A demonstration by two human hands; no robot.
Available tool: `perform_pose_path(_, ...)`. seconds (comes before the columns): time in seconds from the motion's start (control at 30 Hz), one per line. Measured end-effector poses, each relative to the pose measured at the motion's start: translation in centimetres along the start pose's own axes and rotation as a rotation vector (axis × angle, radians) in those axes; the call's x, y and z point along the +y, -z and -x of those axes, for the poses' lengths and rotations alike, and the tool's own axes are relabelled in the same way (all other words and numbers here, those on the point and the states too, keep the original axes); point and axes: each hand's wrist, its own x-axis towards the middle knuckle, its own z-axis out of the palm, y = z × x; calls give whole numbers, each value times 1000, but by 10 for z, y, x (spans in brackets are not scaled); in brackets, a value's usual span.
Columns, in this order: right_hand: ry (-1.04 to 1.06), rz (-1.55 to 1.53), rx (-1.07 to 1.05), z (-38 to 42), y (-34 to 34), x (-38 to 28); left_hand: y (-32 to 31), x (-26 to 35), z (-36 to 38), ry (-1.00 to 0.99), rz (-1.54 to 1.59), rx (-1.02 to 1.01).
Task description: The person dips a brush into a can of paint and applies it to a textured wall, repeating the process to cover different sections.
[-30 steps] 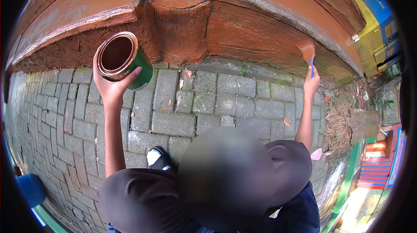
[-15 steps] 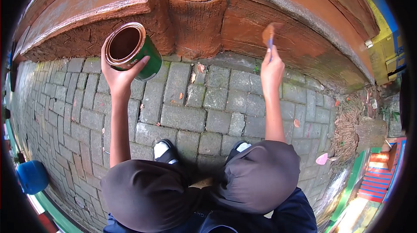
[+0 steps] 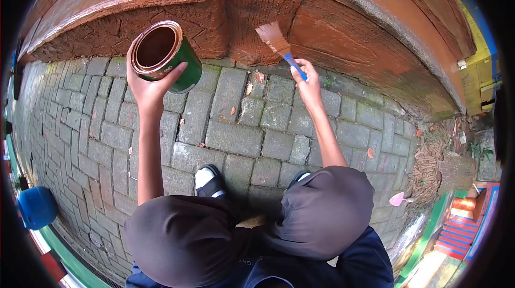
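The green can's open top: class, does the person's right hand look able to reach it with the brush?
Probably yes: the left hand holds the can uncovered, and nothing shows between its opening and the brush in the right hand.

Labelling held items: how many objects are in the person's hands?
2: a green cylindrical metal can in the left hand, and a blue-handled flat paintbrush in the right hand. Anything small behind the fingers could be hidden.

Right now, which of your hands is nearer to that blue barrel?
Left. The left hand, gripping the green can, is nearer but well apart from the blue barrel. The right hand, holding the brush by the wall, is farther away, beyond the can.
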Motion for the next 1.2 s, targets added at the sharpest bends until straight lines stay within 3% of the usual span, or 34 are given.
perform_pose_path(0.03,-110,-246,-209,-5,-2,-3,0,0,-1,13,29,7)
perform_pose_path(0.1,-114,-306,-248,1,-13,-7,0,0,-2,11,36,12)
perform_pose_path(0.17,-174,-717,-283,10,-27,-23,3,-1,-1,21,36,18)
perform_pose_path(0.2,-74,-714,-223,10,-35,-32,4,-2,-1,19,34,23)
perform_pose_path(0.33,-17,-677,-275,-22,-51,-54,5,-3,-4,7,7,33)
perform_pose_path(0.43,-147,-815,-256,-38,-67,-56,7,-10,-5,0,6,35)
perform_pose_path(0.57,-231,-608,-184,-52,-90,-41,8,-12,-3,19,7,45)
perform_pose_path(0.6,-147,-582,-88,-56,-104,-33,7,-13,-3,27,6,43)
perform_pose_path(0.77,-358,-635,-42,-29,-130,7,2,-13,-2,43,-13,35)
perform_pose_path(0.83,-681,-641,-205,-19,-126,41,0,-10,-1,45,-9,33)
perform_pose_path(0.97,-669,-628,-234,7,-108,18,2,-5,-1,11,-24,15)
perform_pose_path(1.03,-459,-399,-296,12,-100,-9,5,-8,-3,15,0,22)
perform_pose_path(1.07,-373,-401,-331,7,-102,-17,5,-9,-4,17,24,26)
perform_pose_path(1.2,-353,-491,-363,-34,-122,-16,4,-10,-4,15,-15,33)
